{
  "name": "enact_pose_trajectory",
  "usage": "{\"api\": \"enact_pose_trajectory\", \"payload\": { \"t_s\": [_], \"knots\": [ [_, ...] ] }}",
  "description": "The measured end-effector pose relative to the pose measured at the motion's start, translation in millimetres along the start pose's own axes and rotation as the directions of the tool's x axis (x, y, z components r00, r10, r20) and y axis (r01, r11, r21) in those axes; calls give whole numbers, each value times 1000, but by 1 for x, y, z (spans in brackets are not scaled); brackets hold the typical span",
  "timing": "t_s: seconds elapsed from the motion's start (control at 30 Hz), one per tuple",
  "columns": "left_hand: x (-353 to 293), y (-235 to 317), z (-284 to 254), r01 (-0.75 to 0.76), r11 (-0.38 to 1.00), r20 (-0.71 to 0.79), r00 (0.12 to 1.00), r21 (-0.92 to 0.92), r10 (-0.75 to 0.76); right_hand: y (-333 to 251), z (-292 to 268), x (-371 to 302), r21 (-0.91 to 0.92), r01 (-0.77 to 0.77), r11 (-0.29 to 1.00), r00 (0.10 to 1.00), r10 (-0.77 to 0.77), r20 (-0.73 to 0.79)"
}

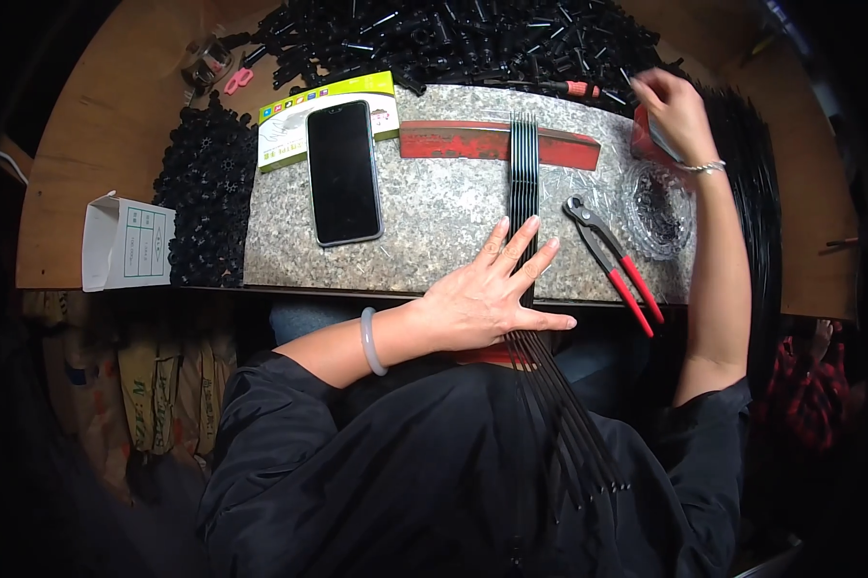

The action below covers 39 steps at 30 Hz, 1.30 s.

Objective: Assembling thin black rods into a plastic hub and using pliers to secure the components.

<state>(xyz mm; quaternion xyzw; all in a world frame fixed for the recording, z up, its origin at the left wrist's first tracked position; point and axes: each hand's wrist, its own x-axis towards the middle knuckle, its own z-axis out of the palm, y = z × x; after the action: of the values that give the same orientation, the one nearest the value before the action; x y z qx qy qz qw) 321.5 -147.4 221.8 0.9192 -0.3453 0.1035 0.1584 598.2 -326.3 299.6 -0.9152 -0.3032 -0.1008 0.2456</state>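
My left hand [492,289] lies flat with its fingers spread over a row of thin black rods [524,183]. The rods run side by side across a worn red bar [443,142], and their near ends fan out over my lap. My right hand [676,111] is raised at the far right, above a red container [650,144] that it partly covers. Its fingers are bent together; whatever they may hold is too small to make out. Pliers with red handles [612,260] rest on the stone slab to the right of the rods.
A phone [344,173] leans over a green and white box [280,130] on the speckled slab [424,231]. Black parts [453,43] are heaped at the back, and small black pieces [207,193] at the left, beside a white carton [130,241]. A clear dish [660,212] stands right; long black rods [751,193] lie beyond.
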Motion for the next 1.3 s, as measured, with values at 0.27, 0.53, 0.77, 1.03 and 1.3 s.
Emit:
{"api": "enact_pose_trajectory", "payload": {
  "t_s": [0.27, 0.53, 0.77, 1.03, 1.3],
  "knots": [
    [8, -4, -2, 25, 994, 2, 1000, -103, -25, 69, -16, -25, -188, -206, 960, 933, 251, 258],
    [22, 19, -54, 17, 842, -11, 1000, -540, -27, 75, -27, -39, -199, -109, 974, 992, 94, -80],
    [43, 46, -124, -87, 686, -120, 993, -722, 0, -45, -82, -124, 398, 168, 902, 967, -72, -246],
    [40, 60, -122, -120, 881, -240, 971, -459, 8, -134, -115, -219, 219, 581, 784, 808, -521, -277],
    [38, 63, -116, -178, 933, -320, 944, -311, 73, -137, -116, -227, 150, 555, 818, 813, -495, -306]
  ]
}}
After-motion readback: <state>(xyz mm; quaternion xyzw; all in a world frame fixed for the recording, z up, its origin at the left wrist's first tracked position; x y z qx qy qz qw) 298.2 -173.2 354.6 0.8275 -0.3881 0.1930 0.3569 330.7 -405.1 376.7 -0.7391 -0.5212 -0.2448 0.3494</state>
